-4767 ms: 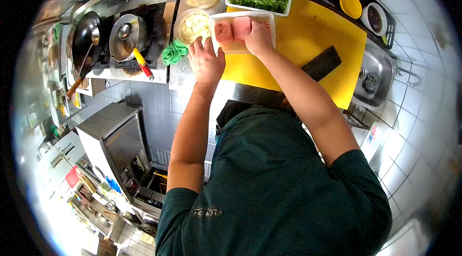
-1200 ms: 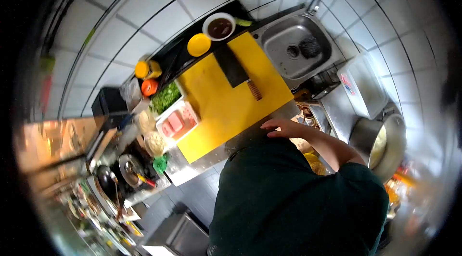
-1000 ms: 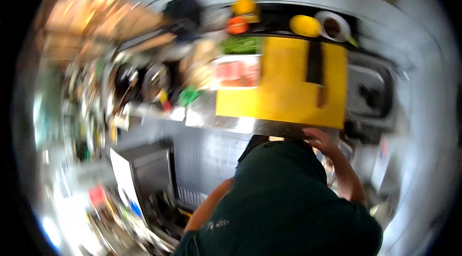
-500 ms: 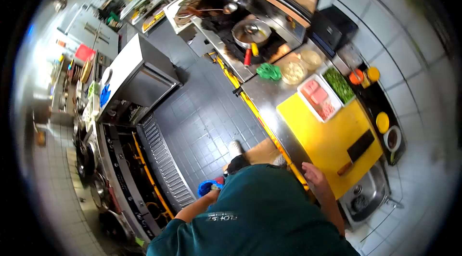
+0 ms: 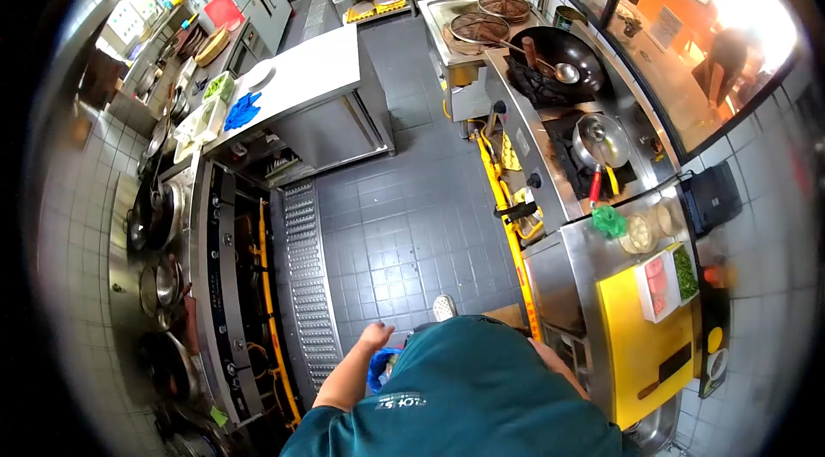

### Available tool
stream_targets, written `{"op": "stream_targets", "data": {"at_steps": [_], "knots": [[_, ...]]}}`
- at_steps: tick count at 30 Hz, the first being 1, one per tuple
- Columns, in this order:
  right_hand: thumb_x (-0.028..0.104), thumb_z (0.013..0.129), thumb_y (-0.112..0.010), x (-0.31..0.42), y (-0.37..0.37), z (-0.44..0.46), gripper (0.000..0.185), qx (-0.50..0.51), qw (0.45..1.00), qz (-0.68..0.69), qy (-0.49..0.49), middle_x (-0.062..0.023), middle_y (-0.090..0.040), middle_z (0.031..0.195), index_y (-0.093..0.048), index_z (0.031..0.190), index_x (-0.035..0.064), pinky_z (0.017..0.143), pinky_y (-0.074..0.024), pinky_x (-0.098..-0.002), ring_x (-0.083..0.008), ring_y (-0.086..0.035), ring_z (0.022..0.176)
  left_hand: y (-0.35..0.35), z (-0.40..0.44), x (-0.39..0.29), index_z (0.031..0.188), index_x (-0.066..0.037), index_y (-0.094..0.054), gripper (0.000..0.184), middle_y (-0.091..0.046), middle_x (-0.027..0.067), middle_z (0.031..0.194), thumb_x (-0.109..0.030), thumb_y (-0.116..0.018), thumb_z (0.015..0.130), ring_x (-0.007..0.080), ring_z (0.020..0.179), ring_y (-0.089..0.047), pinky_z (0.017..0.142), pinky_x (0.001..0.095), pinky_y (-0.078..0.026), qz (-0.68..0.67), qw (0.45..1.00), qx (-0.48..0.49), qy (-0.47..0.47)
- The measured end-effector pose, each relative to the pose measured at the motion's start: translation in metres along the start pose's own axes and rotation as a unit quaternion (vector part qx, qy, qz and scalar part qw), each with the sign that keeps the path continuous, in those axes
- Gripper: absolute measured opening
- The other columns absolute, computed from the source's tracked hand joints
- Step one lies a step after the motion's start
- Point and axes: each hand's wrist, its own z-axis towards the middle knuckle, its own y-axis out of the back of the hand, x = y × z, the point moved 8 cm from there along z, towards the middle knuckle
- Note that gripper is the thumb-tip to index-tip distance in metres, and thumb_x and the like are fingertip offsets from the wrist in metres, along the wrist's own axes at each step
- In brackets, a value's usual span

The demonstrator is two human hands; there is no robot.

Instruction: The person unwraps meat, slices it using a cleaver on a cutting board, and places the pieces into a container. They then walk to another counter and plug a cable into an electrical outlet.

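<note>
My left hand (image 5: 375, 336) hovers over the floor at my left side, its fingers curled in; whether it holds anything is too small to make out. Just below it a blue bag-lined bin (image 5: 380, 368) shows partly, the rest covered by my green shirt. My right hand (image 5: 545, 355) is low beside the steel counter (image 5: 584, 295), largely covered by the shirt, so its fingers cannot be read. On the counter lies a yellow cutting board (image 5: 632, 328) with a cleaver (image 5: 675, 361) on it. A white tray of pink meat (image 5: 657, 285) stands at its far end.
A yellow rail (image 5: 507, 229) runs along the counter and stove. A pan (image 5: 601, 139) and a wok (image 5: 563, 61) sit on the burners. Green cloth (image 5: 609, 221) lies near bowls. On the left stand a white-topped cabinet (image 5: 309, 61) and a range (image 5: 225, 285); a floor grate (image 5: 305, 251) runs alongside.
My view has swung toward the left and further up the room. My left hand has risen away from the blue bin; my right hand, formerly raised by the board with fingers showing, is now lower and mostly hidden.
</note>
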Motion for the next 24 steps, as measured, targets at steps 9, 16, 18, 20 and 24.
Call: {"op": "stream_targets", "data": {"at_steps": [9, 16, 18, 20, 24], "knots": [[0.060, 0.097, -0.053, 0.102, -0.028, 0.045, 0.070, -0.035, 0.960, -0.142, -0.238, -0.0171, -0.062, 0.135, -0.055, 0.143, 0.0076, 0.093, -0.0518, -0.0418, -0.0297, -0.061, 0.119, 0.157, 0.080, -0.067, 0.126, 0.004, -0.063, 0.058, -0.071, 0.0261, 0.108, -0.040, -0.066, 0.088, 0.0391, 0.108, -0.068, 0.095, 0.0444, -0.054, 0.057, 0.977, -0.163, -0.127], [0.054, 0.091, -0.064, 0.161, -0.006, 0.182, 0.070, -0.022, 0.938, -0.318, -0.135, -0.0221, -0.063, 0.133, -0.057, 0.138, 0.0018, 0.098, -0.0513, -0.0384, -0.0331, -0.064, 0.116, 0.114, 0.143, -0.085, 0.124, -0.001, -0.064, 0.055, -0.072, 0.0260, 0.102, -0.044, -0.065, 0.090, 0.0417, 0.101, -0.069, 0.091, 0.0498, -0.054, 0.132, 0.981, -0.065, -0.123], [0.053, 0.091, -0.066, 0.195, -0.006, 0.236, 0.064, -0.060, 0.934, -0.350, -0.045, -0.0202, -0.068, 0.122, -0.063, 0.132, 0.0035, 0.094, -0.0530, -0.0399, -0.0322, -0.067, 0.110, 0.101, 0.171, -0.068, 0.126, -0.001, -0.064, 0.055, -0.072, 0.0250, 0.105, -0.043, -0.063, 0.091, 0.0418, 0.103, -0.069, 0.092, 0.0491, -0.054, 0.086, 0.980, -0.020, -0.181], [0.052, 0.090, -0.066, 0.243, -0.007, 0.279, 0.063, -0.062, 0.922, -0.382, -0.020, -0.0207, -0.069, 0.121, -0.065, 0.130, 0.0039, 0.096, -0.0524, -0.0408, -0.0334, -0.066, 0.111, 0.090, 0.205, -0.043, 0.128, 0.000, -0.064, 0.056, -0.071, 0.0255, 0.109, -0.042, -0.065, 0.090, 0.0413, 0.105, -0.068, 0.093, 0.0479, -0.054, 0.092, 0.982, 0.007, -0.163], [0.050, 0.089, -0.067, 0.377, -0.026, 0.381, 0.068, -0.034, 0.891, -0.452, 0.013, -0.0243, -0.063, 0.131, -0.060, 0.136, 0.0021, 0.105, -0.0479, -0.0421, -0.0379, -0.061, 0.122, 0.166, 0.217, -0.089, 0.127, 0.000, -0.064, 0.055, -0.070, 0.0259, 0.110, -0.041, -0.065, 0.089, 0.0409, 0.106, -0.068, 0.094, 0.0470, -0.053, 0.062, 0.995, -0.029, -0.069]]}}
